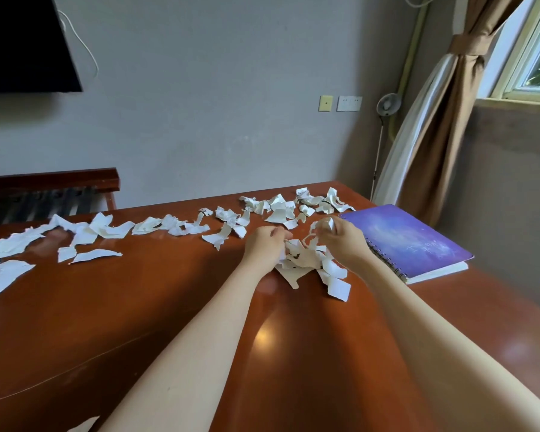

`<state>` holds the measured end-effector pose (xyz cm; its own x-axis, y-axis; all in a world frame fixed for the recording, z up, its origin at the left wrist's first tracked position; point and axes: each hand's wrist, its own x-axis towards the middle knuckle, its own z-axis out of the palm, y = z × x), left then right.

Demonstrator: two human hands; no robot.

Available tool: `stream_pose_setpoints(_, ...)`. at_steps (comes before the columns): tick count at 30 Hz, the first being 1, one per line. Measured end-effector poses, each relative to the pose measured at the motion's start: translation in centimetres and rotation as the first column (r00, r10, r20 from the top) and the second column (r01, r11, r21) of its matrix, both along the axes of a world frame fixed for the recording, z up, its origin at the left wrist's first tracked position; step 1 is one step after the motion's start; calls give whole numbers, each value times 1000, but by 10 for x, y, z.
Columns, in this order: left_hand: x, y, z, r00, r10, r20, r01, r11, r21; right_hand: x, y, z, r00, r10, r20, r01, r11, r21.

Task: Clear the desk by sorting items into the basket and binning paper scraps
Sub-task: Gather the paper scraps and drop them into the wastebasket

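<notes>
White torn paper scraps lie in a long band across the far side of the brown desk (pixel 169 307), from the far left scraps (pixel 10 244) to the far right scraps (pixel 312 204). A gathered pile of scraps (pixel 309 263) sits between my hands. My left hand (pixel 264 247) curls its fingers onto the left side of the pile. My right hand (pixel 340 238) pinches a few scraps lifted just above the pile. A purple spiral notebook (pixel 409 238) lies shut to the right of my right hand.
A dark wooden bench (pixel 50 188) stands behind the desk at the left. A dark screen (pixel 22 42) hangs on the wall. A standing fan (pixel 387 104) and tied brown curtain (pixel 443 120) are at the right by the window. One scrap (pixel 85 425) shows at the near edge.
</notes>
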<state>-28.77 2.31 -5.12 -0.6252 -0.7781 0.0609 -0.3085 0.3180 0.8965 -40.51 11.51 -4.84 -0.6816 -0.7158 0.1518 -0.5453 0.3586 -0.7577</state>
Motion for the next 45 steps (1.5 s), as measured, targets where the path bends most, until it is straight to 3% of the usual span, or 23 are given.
stream_pose_setpoints(3, 0, 4, 4, 1000, -14, -5, 14, 1000, 8, 0, 9, -2, 995, 88, 39, -93, 988, 123)
stream_pose_setpoints(5, -2, 9, 5, 999, -39, 37, 39, 999, 0, 2, 11, -7, 998, 61, 29, -65, 988, 144)
stream_pose_setpoints(7, -5, 12, 2, 994, -52, 96, 58, 997, -55, 6, 11, -10, 996, 36, -77, -23, 985, 169)
stream_pose_setpoints(10, -5, 14, -1, 957, -42, 286, 87, 986, -145, 10, 12, -15, 975, 67, -210, 7, 942, 335)
stream_pose_setpoints(13, -1, 14, 1, 847, -55, 529, 163, 974, -159, 10, 16, -18, 991, 95, -89, -42, 880, 473)
stream_pose_setpoints(17, -1, 12, 1, 854, -65, 516, 160, 977, -142, 3, 12, -21, 988, 109, -107, -39, 858, 513)
stream_pose_setpoints(21, 0, 11, -2, 858, -143, 494, 223, 969, -106, 8, 13, -14, 977, 171, -130, -99, 896, 434)
stream_pose_setpoints(28, -3, 14, -20, 869, -159, 469, 292, 930, -225, 17, 9, -13, 946, 33, -321, 80, 940, 332)
stream_pose_setpoints(33, -7, 16, -33, 923, -56, 380, 204, 910, -360, 16, 9, -17, 995, -86, -51, 88, 995, 46)
stream_pose_setpoints(38, -7, 19, -33, 945, -44, 324, 172, 909, -379, 12, 10, -13, 972, -114, 203, 126, 991, -49)
stream_pose_setpoints(45, -4, 28, -33, 985, -52, 164, 105, 937, -334, 17, 17, -11, 927, -180, 328, 214, 974, -70)
